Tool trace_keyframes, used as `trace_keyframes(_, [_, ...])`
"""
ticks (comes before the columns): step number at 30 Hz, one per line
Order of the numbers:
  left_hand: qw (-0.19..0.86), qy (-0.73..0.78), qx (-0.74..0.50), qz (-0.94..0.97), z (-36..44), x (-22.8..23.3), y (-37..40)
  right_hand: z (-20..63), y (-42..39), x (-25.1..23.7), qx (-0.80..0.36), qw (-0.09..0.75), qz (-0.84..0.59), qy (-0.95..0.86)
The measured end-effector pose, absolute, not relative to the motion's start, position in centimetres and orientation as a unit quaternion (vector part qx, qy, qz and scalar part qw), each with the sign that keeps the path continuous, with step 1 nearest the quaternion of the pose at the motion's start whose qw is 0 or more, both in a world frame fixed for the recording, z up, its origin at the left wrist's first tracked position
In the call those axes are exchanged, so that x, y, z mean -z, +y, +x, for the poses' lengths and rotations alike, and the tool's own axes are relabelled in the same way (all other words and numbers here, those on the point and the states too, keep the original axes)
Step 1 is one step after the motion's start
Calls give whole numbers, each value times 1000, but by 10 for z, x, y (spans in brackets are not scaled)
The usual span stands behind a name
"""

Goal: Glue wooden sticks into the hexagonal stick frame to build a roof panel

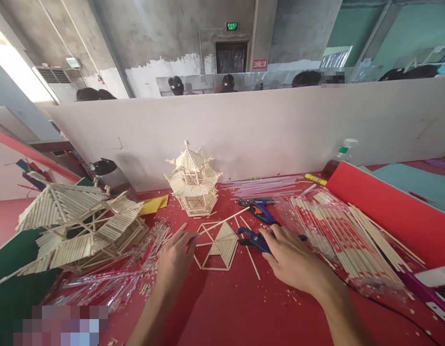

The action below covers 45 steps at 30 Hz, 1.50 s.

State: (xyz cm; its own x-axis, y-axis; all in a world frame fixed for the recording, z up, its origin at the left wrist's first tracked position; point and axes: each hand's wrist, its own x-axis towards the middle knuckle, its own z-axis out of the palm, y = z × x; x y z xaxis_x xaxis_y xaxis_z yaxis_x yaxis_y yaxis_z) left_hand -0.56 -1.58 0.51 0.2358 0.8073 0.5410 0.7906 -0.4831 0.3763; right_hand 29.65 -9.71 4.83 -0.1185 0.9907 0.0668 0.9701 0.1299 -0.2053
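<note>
On the red tabletop lies a flat hexagonal frame of wooden sticks (216, 269), with part of it filled by close rows of sticks (225, 242). My left hand (177, 252) is at the frame's left edge, fingers apart, the tips near or touching it. My right hand (292, 257) is closed around blue-handled cutters (257, 240), whose jaws point left toward the frame's right side. A long loose stick (252, 262) lies just below the cutters. Another stick (231, 217) slants across the frame's top. Behind the cutters rests a blue glue gun (265, 211).
A stick pagoda (193, 185) stands behind the frame. A larger stick building (89, 228) sits at left, beside plastic wrapping (114, 276) and scraps. Packs of sticks (339, 235) lie at right by a red box (391, 211). A cable (374, 300) crosses the right front.
</note>
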Motion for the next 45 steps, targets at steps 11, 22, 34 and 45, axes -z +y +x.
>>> trace_keyframes(11, [-11,521,-371,769,-9,-12,-20,235,-97,-53,-246,146,-615,-735])
trace_keyframes(22, [-20,496,-342,798,-7,-16,-30,220,-87,-49,-338,249,-559,-715])
trace_keyframes(34, [-20,478,-315,820,0,-16,-36,221,-82,-53,-345,251,-573,-699])
trace_keyframes(45, [-9,486,-292,824,0,-13,-36,223,-82,-52,-344,260,-560,-708])
